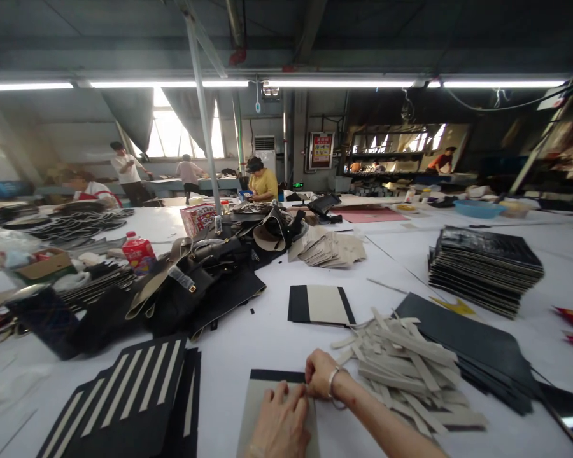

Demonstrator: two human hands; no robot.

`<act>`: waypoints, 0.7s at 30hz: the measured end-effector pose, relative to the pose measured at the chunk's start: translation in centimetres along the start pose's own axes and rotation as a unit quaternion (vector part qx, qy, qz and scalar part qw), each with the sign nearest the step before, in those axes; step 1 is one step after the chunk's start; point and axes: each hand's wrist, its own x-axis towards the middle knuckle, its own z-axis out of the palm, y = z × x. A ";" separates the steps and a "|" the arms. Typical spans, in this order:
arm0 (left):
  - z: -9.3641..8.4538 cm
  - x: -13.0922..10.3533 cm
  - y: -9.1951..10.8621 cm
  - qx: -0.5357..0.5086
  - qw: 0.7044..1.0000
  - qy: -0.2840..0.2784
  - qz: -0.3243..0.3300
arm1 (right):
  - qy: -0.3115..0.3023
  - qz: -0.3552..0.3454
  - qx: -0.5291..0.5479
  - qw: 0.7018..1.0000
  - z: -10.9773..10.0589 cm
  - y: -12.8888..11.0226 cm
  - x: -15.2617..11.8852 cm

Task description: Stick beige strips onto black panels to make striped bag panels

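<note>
A beige panel [252, 407] with a black strip [272, 375] along its far edge lies on the white table at the bottom centre. My left hand [282, 421] rests on the panel, fingers spread over its surface. At the panel's far right corner is my right hand [321, 374], with a bracelet on the wrist; its fingers are curled together, and what they pinch is hidden. A loose pile of pale strips [405, 362] lies just right of my right hand. Beyond my hands sits a black piece with a beige centre [327, 304].
Black panels with pale stripes [134, 388] lie at lower left, black bags [210, 273] behind them. At right are dark sheets [463, 343] and a tall stack of black pieces [484, 267]. A person in yellow [265, 183] is across the table.
</note>
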 end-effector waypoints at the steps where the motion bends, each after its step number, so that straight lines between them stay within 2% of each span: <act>1: 0.0 -0.1 0.0 0.002 1.000 0.004 0.001 | -0.016 0.005 -0.001 1.000 0.0 -0.4 -0.1; 5: 0.1 -0.4 -0.3 -0.021 1.000 0.011 0.014 | -0.097 0.001 0.024 0.995 0.1 -1.3 -2.3; 7: 0.4 -0.6 -0.5 -0.033 0.999 0.026 0.011 | -0.098 -0.018 0.052 0.994 0.0 -1.2 -4.0; 9: 0.7 -0.9 -0.7 -0.043 0.998 0.045 0.011 | -0.045 -0.042 0.074 0.995 -0.2 -0.8 -5.2; 12: 0.9 -1.4 -0.7 -0.057 0.997 0.055 0.012 | 0.046 -0.061 0.095 0.993 0.2 -0.2 -5.4; 16: 0.5 -2.0 -0.4 -0.065 0.997 0.052 -0.001 | 0.111 -0.046 0.146 0.982 2.0 -0.1 -5.5; 17: 0.3 -2.1 -0.4 -0.063 0.997 0.050 -0.002 | 0.107 -0.048 0.168 0.979 2.3 -0.1 -6.1; 18: 0.1 -2.1 -0.4 -0.058 0.997 0.044 -0.003 | 0.067 -0.060 0.198 0.976 2.4 -0.1 -7.0; 19: -0.2 -2.1 -0.5 -0.053 0.998 0.038 0.000 | -0.003 -0.081 0.230 0.970 2.2 0.0 -8.2; 21: -0.8 -2.1 -0.6 -0.042 0.999 0.028 0.015 | -0.169 -0.129 0.290 0.933 1.3 0.1 -10.8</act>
